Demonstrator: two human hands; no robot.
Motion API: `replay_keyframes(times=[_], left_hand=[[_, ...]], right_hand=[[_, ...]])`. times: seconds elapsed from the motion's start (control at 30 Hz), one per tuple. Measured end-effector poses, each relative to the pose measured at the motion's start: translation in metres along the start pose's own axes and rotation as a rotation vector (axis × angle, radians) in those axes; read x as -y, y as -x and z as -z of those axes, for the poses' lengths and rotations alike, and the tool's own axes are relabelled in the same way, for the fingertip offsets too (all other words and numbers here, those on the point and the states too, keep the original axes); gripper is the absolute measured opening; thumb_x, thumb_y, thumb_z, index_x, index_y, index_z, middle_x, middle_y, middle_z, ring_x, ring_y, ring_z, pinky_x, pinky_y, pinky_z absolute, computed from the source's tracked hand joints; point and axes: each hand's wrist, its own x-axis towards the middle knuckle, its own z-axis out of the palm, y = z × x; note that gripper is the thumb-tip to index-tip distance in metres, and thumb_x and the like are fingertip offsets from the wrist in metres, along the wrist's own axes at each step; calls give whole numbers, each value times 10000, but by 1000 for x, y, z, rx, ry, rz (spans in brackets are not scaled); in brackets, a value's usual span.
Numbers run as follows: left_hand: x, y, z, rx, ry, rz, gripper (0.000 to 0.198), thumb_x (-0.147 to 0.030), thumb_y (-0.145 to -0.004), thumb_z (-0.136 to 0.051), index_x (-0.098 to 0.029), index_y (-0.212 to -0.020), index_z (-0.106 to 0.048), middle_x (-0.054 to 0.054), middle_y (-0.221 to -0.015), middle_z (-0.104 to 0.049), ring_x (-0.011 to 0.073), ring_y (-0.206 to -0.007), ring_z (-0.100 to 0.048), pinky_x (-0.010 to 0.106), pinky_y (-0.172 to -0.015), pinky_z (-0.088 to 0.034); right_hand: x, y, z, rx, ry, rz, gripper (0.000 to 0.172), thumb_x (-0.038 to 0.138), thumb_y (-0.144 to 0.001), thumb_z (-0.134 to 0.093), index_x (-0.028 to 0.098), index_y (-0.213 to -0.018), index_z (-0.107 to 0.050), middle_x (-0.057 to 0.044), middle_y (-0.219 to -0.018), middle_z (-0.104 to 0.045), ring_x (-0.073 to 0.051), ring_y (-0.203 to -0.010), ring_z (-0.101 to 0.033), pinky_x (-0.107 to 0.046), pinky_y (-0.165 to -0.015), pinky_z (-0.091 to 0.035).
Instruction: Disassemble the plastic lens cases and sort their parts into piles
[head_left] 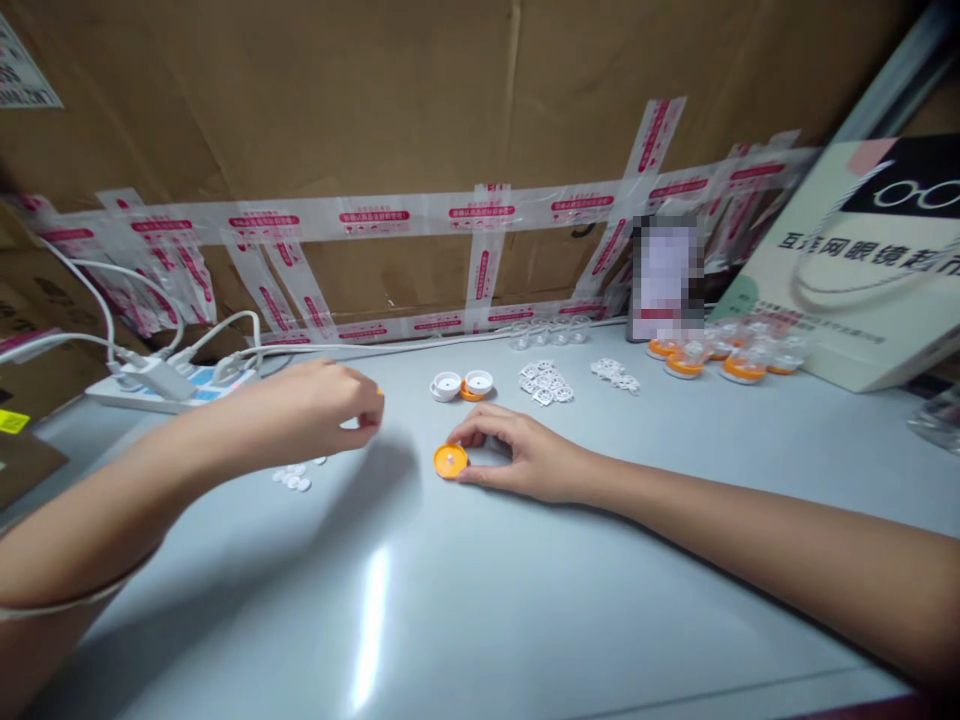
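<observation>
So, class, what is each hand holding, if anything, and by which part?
The right hand pinches the shallow round orange piece by its rim, between thumb and fingers. The left hand is curled; whether it grips anything cannot be told.

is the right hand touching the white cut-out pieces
No, the right hand pinches an orange disc, and the white cut-out pieces lie apart, beyond it.

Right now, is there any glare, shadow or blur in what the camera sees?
Head view: a bright glare streak on the near part of the tabletop; a soft-edged shadow below the left hand; coarse pixels over the upright phone-like object at the back; the clear object at the right edge looks blurred.
</observation>
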Motion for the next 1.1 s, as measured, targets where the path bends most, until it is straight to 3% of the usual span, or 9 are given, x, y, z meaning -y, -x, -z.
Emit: replay_keyframes(times=[0.13, 0.3, 0.5, 0.67, 0.8, 0.9, 1.0, 1.1], left_hand=[[14, 13, 2, 209, -135, 201, 169, -112, -623, -531, -210, -499, -589, 1, -473, -573, 116, -378, -458, 228, -383, -229], [8, 14, -2, 332, -175, 268, 160, -82, -556, -526, -210, -471, -573, 7, -496, -574, 96, -356, -356, 218, -385, -200], [9, 13, -3, 387, -158, 294, 165, -95, -579, -518, -223, -534, -611, 33, -584, -618, 129, -428, -447, 226, -418, -243], [12, 13, -5, 447, -68, 323, 171, -124, -635, -516, -236, -699, -629, 51, -704, -648, 163, -531, -544, 227, -433, -281], [9, 14, -3, 517, -83, 309, 157, -111, -659, -506, -229, -645, -608, 46, -700, -642, 167, -540, -547, 239, -446, -292], [-3, 11, 2, 443, -110, 323, 158, -156, -725, -487, -225, -671, -618, 43, -698, -645, 172, -540, -555, 248, -457, -303], [-23, 1, 1, 199, -11, 245, 160, -243, -804, -472, -231, -824, -630, 26, -813, -660, 173, -654, -599, 244, -518, -358], [-42, -11, -12, -24, 73, 118, 178, -255, -846, -458, -220, -885, -628, 17, -852, -654, 166, -756, -608, 239, -599, -390]], right_hand=[[2, 0, 1, 4, -8, -24, 259, 298, -747, -633, 164, -964, -592, -61, -948, -602, -156, -862, -543, -306, -798, -454], [2, 1, 1, -8, -15, -14, 258, 299, -740, -636, 167, -957, -591, -55, -938, -610, -153, -852, -545, -298, -788, -454], [1, 0, 0, -9, -21, -6, 254, 294, -739, -637, 166, -954, -595, -56, -943, -610, -151, -855, -548, -293, -789, -455], [1, 1, 0, -11, -18, -11, 244, 294, -737, -637, 177, -947, -593, -54, -945, -612, -153, -853, -547, -302, -789, -458], [2, 1, 0, -13, -18, -18, 247, 292, -733, -640, 169, -943, -595, -56, -939, -612, -152, -850, -548, -305, -791, -459], [2, 0, 0, -17, -19, -15, 245, 293, -732, -640, 171, -940, -597, -55, -934, -615, -153, -846, -551, -307, -787, -461], [2, -1, 0, -21, -16, 3, 239, 285, -735, -636, 172, -943, -599, -52, -922, -615, -153, -843, -552, -303, -784, -462], [2, -1, -1, -39, -14, 21, 236, 292, -737, -636, 171, -936, -603, -46, -888, -607, -152, -827, -553, -296, -768, -464]])
